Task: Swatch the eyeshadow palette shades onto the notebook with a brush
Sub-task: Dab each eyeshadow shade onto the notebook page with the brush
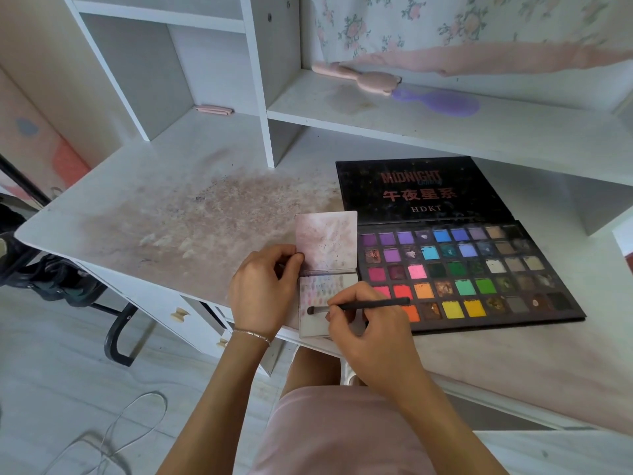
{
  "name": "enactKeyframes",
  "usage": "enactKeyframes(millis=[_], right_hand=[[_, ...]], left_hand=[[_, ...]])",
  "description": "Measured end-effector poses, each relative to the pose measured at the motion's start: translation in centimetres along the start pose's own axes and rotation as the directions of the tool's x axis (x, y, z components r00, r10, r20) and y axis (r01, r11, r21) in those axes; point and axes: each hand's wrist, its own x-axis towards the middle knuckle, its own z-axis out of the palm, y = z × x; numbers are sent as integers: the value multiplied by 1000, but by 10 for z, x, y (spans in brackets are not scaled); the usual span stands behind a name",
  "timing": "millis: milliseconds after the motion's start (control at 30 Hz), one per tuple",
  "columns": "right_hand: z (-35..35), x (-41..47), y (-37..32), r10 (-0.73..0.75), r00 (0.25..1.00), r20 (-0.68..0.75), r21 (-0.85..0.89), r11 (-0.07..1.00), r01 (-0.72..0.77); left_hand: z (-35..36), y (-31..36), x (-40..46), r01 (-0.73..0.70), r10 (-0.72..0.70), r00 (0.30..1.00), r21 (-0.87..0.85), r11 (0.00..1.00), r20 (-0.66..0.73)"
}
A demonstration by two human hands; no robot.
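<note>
While the left hand (263,289) pins the small notebook (325,269) open at its fold, thumb and fingertips closed on the left edge of the pages, the right hand (370,327) grips a black brush (359,306) like a pencil and lays its tip on the lower page. That page sits at the front edge of the desk (164,214), its bottom seeming to overhang slightly, and already carries rows of pale swatches across its upper part; the brush tip rests below them, near the page's left side. The upper page is smudged pink and lies flat against the desk. Just to the right, touching or nearly touching the notebook, the eyeshadow palette (469,272) lies open with its dark printed lid folded back toward the shelf unit, and its pans run from purples and blues to reds, oranges, yellows and greens.

I judge the main risk to be smearing: the right hand's heel hovers over the page, and dragging it across fresh powder would blur the rows. The notebook's overhang is another, since a firm stroke near the bottom could tip or slide it if the left hand loosens. Loose pigment already dusts the desk, so an overloaded brush would shed more and muddy neighbouring swatches.
</note>
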Motion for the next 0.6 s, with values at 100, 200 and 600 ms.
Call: enactKeyframes(millis=[100,200,600], right_hand=[[0,-1,2,-3,1000,7,26,1000,2],[-1,-1,4,-1,999,-39,135,991,6],[-34,-11,21,-1,971,-237,205,977,51]], left_hand=[[0,0,0,-1,1,1000,1,1000,10],[0,0,0,-2,2,1000,2,1000,6],[0,1,0,-10,10,1000,2,1000,-19]])
